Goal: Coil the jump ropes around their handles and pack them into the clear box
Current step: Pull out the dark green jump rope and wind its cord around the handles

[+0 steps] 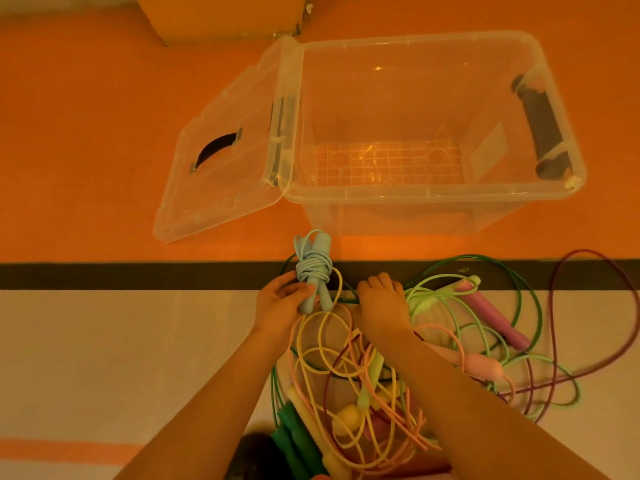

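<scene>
My left hand [278, 306] holds a light blue jump rope [313, 268] by the lower ends of its two handles; its cord is wound tightly around them. My right hand [381, 301] rests palm down on the tangled pile of loose ropes [349, 372], fingers curled over a dark green cord. Whether it grips the cord cannot be told. The clear box [433, 194] stands open just beyond, with nothing inside it. Its hinged lid [221, 150] lies flat to the left.
Yellow, pink, pale green, dark green and maroon ropes sprawl over the floor at lower right. A purple handle [491, 315] and a pink handle [481, 365] lie among them. A dark stripe [138, 275] crosses the orange and cream floor. A cardboard box [221, 15] sits at the back.
</scene>
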`<state>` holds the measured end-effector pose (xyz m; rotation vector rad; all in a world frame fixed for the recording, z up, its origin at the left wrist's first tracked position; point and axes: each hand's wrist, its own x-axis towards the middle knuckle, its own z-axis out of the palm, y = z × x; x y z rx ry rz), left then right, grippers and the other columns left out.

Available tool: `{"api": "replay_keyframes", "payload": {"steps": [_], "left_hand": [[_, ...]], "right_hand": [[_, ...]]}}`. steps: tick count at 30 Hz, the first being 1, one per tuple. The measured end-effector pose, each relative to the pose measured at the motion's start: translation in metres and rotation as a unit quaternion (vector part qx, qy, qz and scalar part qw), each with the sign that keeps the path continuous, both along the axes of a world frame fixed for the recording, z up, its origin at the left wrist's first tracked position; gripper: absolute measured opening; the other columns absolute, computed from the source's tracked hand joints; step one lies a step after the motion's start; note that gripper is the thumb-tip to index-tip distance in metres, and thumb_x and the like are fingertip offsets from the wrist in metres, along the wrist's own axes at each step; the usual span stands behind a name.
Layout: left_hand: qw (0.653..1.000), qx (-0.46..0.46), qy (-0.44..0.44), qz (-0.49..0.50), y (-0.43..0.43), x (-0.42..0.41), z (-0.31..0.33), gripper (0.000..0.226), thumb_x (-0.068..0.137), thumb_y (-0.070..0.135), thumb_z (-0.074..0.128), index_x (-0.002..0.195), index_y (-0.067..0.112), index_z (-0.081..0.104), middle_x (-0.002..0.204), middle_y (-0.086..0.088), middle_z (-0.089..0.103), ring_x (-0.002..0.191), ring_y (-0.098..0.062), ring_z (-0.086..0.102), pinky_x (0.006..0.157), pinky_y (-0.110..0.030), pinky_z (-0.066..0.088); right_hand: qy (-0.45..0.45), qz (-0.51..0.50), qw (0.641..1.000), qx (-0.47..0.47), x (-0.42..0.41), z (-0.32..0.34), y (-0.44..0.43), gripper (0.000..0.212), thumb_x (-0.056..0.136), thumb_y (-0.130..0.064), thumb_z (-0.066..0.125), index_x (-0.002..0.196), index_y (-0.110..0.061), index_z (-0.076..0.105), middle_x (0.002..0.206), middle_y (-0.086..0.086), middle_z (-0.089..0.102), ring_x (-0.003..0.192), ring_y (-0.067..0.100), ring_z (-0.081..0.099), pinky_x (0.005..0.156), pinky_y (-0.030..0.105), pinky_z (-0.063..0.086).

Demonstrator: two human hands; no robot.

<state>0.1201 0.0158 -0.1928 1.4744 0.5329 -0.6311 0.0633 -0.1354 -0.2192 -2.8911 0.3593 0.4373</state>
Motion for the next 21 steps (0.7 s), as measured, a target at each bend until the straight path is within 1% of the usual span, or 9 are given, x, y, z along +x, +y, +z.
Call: {"api": "replay_keyframes", "payload": {"steps": [2, 4, 6, 10, 13, 15, 17, 19, 21], "left_hand": [[1.0, -0.01, 0.002, 0.005, -0.002, 0.001, 0.002, 0.044, 0.085, -0.008, 0.062, 0.127, -0.002, 0.05, 0.091, -0.01, 0.063, 0.079, -0.017, 0.064, 0.06, -0.021, 0.057], [1.0, -0.003, -0.004, 0.006, -0.001, 0.001, 0.004, 0.044, 0.085, -0.008, 0.062, 0.127, -0.003, 0.05, 0.089, -0.01, 0.063, 0.079, -0.018, 0.063, 0.063, -0.023, 0.057], [1.0, 0.011, -0.012, 0.005, 0.002, 0.002, 0.005, 0.043, 0.085, -0.009, 0.062, 0.125, -0.004, 0.051, 0.088, -0.009, 0.063, 0.079, -0.019, 0.063, 0.067, -0.025, 0.057], [0.999, 0.042, -0.03, -0.013, 0.005, 0.004, 0.005, 0.044, 0.083, -0.005, 0.066, 0.126, -0.003, 0.053, 0.086, -0.007, 0.063, 0.082, -0.019, 0.061, 0.079, -0.035, 0.053], [0.998, 0.055, -0.037, -0.022, 0.003, 0.002, 0.007, 0.046, 0.083, -0.003, 0.067, 0.127, 0.001, 0.053, 0.086, -0.006, 0.064, 0.089, -0.023, 0.061, 0.086, -0.041, 0.051], [0.996, 0.073, -0.047, -0.031, 0.002, 0.0, 0.006, 0.048, 0.083, -0.004, 0.067, 0.128, 0.0, 0.052, 0.085, -0.005, 0.063, 0.09, -0.023, 0.06, 0.088, -0.042, 0.05], [0.991, 0.102, -0.059, -0.068, 0.002, -0.002, 0.004, 0.049, 0.083, -0.005, 0.067, 0.129, -0.002, 0.051, 0.085, -0.004, 0.062, 0.085, -0.019, 0.057, 0.079, -0.032, 0.049], [0.983, 0.135, -0.06, -0.111, 0.001, -0.005, 0.005, 0.05, 0.084, -0.002, 0.067, 0.131, -0.003, 0.048, 0.096, -0.007, 0.059, 0.091, -0.018, 0.055, 0.078, -0.027, 0.043], [0.977, 0.153, -0.054, -0.141, -0.001, -0.008, 0.009, 0.052, 0.085, -0.001, 0.067, 0.133, -0.002, 0.046, 0.102, -0.009, 0.055, 0.094, -0.018, 0.053, 0.079, -0.025, 0.041]], "right_hand": [[0.021, -0.031, 0.995, 0.094, -0.001, 0.002, -0.009, 0.025, 0.087, -0.031, 0.056, 0.103, -0.013, 0.058, 0.107, 0.007, 0.061, 0.108, 0.028, 0.052, 0.086, 0.035, 0.041], [0.026, -0.075, 0.973, 0.215, 0.0, 0.008, -0.017, 0.007, 0.085, -0.022, 0.057, 0.091, -0.018, 0.058, 0.096, 0.006, 0.065, 0.094, 0.028, 0.059, 0.077, 0.035, 0.045], [0.037, -0.105, 0.941, 0.318, 0.002, 0.016, -0.028, 0.01, 0.079, -0.017, 0.06, 0.073, -0.023, 0.054, 0.077, 0.003, 0.061, 0.077, 0.023, 0.058, 0.071, 0.034, 0.044], [0.035, -0.175, 0.884, 0.433, 0.007, 0.047, -0.05, 0.02, 0.082, -0.013, 0.056, 0.069, 0.002, 0.06, 0.065, 0.01, 0.05, 0.048, 0.001, 0.042, 0.055, 0.025, 0.033], [0.03, -0.178, 0.871, 0.456, 0.011, 0.079, -0.07, 0.025, 0.084, 0.007, 0.045, 0.061, 0.001, 0.053, 0.066, 0.014, 0.048, 0.039, -0.004, 0.042, 0.047, 0.013, 0.031], [0.027, -0.178, 0.876, 0.448, 0.012, 0.096, -0.081, 0.028, 0.083, 0.008, 0.043, 0.057, -0.002, 0.049, 0.068, 0.015, 0.049, 0.038, -0.004, 0.042, 0.042, 0.009, 0.028], [0.029, -0.17, 0.899, 0.402, 0.009, 0.101, -0.089, 0.03, 0.085, 0.001, 0.049, 0.056, -0.004, 0.049, 0.061, 0.01, 0.044, 0.036, 0.0, 0.035, 0.04, 0.013, 0.023], [0.05, -0.142, 0.921, 0.358, 0.006, 0.1, -0.091, 0.023, 0.089, -0.008, 0.058, 0.066, -0.002, 0.061, 0.056, 0.006, 0.041, 0.045, 0.004, 0.033, 0.044, 0.017, 0.023], [0.058, -0.124, 0.931, 0.339, 0.002, 0.097, -0.091, 0.015, 0.09, -0.01, 0.06, 0.087, -0.001, 0.07, 0.064, 0.006, 0.051, 0.059, 0.011, 0.043, 0.052, 0.023, 0.029]]}}
